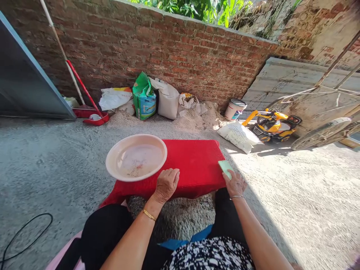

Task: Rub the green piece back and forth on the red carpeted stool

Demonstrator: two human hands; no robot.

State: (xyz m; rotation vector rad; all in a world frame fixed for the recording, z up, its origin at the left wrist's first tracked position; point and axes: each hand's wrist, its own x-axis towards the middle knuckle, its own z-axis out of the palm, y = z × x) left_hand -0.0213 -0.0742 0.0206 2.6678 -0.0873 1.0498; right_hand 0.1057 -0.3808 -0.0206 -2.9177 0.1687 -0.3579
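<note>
A low table covered in red cloth (194, 157) stands in front of my knees. On its left part sits a wide pale pink basin (112, 165) with cloudy water and small bits inside. My left hand (167, 183) rests at the cloth's near edge, just right of the basin, its fingers curled in with nothing showing in them. At the table's right end, my right hand (236, 185) grips a flat, pale green phone (225, 168) by its near end. The fingertips under the phone are partly hidden.
Against the brick wall (197, 56) lean several sacks, one a green bag (144, 101), beside a heap of sand (194, 116). A red dustpan (97, 118) lies left. On the right are a paint bucket (235, 108), a white sack (239, 135), a toy excavator (274, 125) and a cart wheel (320, 133).
</note>
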